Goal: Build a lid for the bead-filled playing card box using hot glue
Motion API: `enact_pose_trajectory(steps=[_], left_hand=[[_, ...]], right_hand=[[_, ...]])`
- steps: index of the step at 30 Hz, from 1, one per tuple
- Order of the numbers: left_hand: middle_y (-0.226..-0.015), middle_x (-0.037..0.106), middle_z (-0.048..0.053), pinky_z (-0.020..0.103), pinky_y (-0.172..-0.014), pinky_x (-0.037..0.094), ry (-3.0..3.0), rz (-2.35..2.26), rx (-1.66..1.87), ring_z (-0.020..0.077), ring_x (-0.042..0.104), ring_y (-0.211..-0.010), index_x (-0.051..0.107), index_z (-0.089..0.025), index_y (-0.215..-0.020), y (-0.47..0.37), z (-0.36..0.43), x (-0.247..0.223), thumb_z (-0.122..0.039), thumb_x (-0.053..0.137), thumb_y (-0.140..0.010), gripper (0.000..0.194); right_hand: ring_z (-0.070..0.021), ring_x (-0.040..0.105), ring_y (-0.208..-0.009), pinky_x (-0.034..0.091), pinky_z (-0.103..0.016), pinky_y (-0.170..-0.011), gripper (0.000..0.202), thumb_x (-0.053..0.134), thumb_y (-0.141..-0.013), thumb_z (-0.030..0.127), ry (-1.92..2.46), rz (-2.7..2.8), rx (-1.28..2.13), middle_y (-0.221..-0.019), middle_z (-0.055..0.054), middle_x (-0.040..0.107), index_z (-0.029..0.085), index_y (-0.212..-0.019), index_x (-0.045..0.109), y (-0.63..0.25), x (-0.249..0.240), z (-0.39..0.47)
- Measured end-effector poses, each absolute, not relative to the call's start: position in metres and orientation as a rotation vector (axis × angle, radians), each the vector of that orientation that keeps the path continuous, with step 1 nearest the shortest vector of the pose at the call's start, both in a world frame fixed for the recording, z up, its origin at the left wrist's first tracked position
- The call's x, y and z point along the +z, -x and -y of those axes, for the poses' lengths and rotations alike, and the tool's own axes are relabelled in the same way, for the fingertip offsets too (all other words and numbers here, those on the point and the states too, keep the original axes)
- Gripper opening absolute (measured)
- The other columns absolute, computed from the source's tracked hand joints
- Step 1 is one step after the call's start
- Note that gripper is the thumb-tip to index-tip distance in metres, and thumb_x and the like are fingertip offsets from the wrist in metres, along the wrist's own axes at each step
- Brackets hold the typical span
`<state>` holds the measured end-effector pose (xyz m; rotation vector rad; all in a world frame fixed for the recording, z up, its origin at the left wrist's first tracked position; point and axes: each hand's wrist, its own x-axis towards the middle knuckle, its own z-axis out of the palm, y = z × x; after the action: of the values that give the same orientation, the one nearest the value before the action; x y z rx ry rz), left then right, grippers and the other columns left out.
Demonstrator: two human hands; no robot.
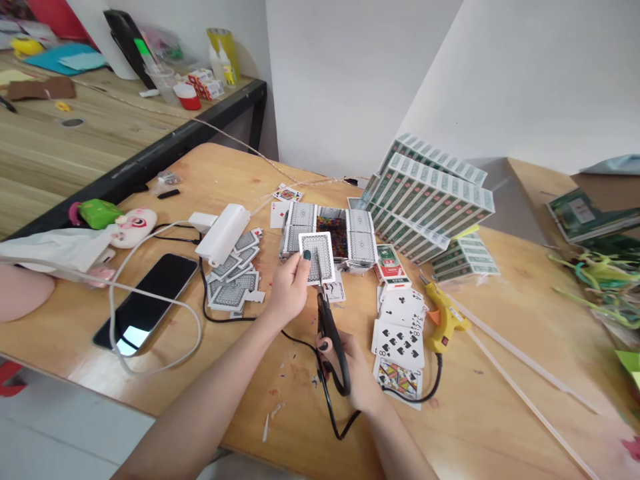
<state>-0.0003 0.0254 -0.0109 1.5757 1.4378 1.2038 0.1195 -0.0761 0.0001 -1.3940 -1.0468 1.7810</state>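
My left hand (290,288) pinches the left edge of a playing card (325,253), its patterned back facing up. Black-handled scissors (331,327) are in my right hand (345,367), their blades at the card's lower edge. Behind the card stands a structure covered with playing cards (361,233), with a dark multicoloured middle part. Cut card pieces (234,290) lie in a pile to the left. Face-up cards (399,343) are spread to the right, beside a yellow glue gun (444,319). A red and green card box (391,265) sits just above them.
Stacked card boxes (430,193) rise at the back right. A black phone (150,300), a white device (223,235) and looped white cable are on the left. The glue gun's black cord runs beneath my hands. Clear glue sticks (520,353) lie at the right.
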Motion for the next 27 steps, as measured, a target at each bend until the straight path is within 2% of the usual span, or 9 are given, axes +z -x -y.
enact_pose_trajectory(steps=[27], left_hand=[[-0.053, 0.032, -0.005, 0.024, -0.053, 0.025, -1.501, -1.44, 1.186, 0.0096, 0.031, -0.052, 0.031, -0.02, -0.061, -0.0003, -0.025, -0.0112, -0.028, 0.038, -0.087, 0.029]], right_hand=[[-0.0077, 0.038, -0.041, 0.033, -0.021, -0.04, 0.054, 0.06, -0.063, 0.07, 1.43, 1.001, 1.792, -0.047, 0.007, 0.037, 0.018, -0.065, 0.046, -0.1191, -0.0028, 0.0756]])
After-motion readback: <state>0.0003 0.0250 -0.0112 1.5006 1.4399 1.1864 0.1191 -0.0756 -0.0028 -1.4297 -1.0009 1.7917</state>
